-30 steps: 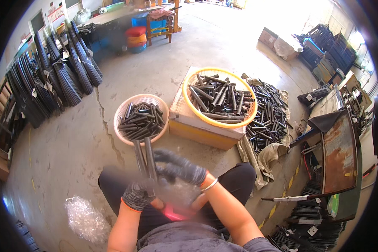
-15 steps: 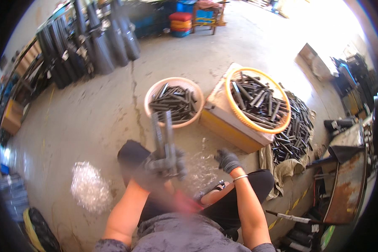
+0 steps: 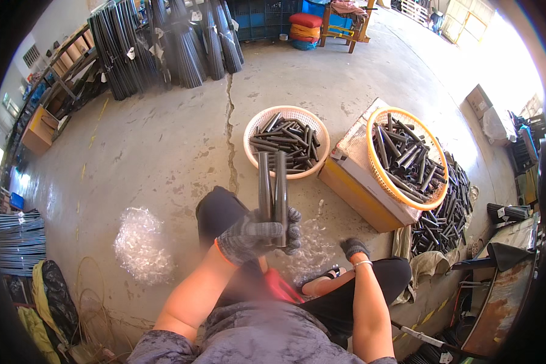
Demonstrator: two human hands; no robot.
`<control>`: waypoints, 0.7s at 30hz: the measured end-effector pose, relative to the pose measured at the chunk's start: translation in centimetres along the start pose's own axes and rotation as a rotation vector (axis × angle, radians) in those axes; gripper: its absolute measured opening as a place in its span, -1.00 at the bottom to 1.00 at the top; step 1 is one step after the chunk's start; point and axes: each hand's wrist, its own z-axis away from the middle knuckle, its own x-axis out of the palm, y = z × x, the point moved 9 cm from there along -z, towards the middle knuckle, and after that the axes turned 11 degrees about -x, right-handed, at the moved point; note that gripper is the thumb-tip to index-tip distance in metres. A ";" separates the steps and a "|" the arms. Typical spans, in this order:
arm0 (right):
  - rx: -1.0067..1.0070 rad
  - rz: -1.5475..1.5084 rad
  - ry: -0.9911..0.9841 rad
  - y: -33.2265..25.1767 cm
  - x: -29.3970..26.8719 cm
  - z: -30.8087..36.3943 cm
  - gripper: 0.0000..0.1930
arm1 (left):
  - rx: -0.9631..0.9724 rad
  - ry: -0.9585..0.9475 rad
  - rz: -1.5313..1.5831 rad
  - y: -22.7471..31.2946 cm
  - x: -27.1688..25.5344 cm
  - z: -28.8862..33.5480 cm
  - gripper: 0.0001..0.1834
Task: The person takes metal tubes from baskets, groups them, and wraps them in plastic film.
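My left hand (image 3: 258, 236), in a dark grey knit glove with an orange cuff, is closed round the lower part of black tubes (image 3: 265, 188). Two stand nearly upright side by side above the fist. My right hand (image 3: 354, 248), in a similar glove, hovers by my right knee, apart from the tubes; its fingers are too dark and bunched to read. Beyond the left hand stands a pale pink plastic basket (image 3: 325, 144) of short black tubes. To its right, an orange basket (image 3: 443, 159) with more tubes rests on a cardboard box (image 3: 370, 203).
A heap of black tubes (image 3: 434, 233) lies on cloth at the right. Crumpled clear plastic (image 3: 142, 246) sits on the floor at left, and plastic scraps (image 3: 315, 249) lie between my legs. Long tube bundles (image 3: 188, 64) stand at the far left. A rusty metal panel (image 3: 506, 294) is at right.
The view has shifted, so the baskets and bundles appear farther right. The left hand still holds the tubes, now sharper and more upright. My right hand has drawn back nearer the right knee.
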 end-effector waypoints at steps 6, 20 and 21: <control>-0.332 -0.745 0.310 -14.6 -10.7 6.0 -0.63 | -0.034 -0.064 0.017 -0.6 0.4 -1.0 -0.49; -0.042 0.119 0.101 -1.1 -1.5 0.8 -0.68 | -0.014 -0.048 0.037 -1.0 -1.5 1.3 -0.57; -0.019 0.083 0.114 -0.6 -2.0 0.7 -0.68 | -0.017 -0.058 0.043 -0.8 -1.5 1.4 -0.57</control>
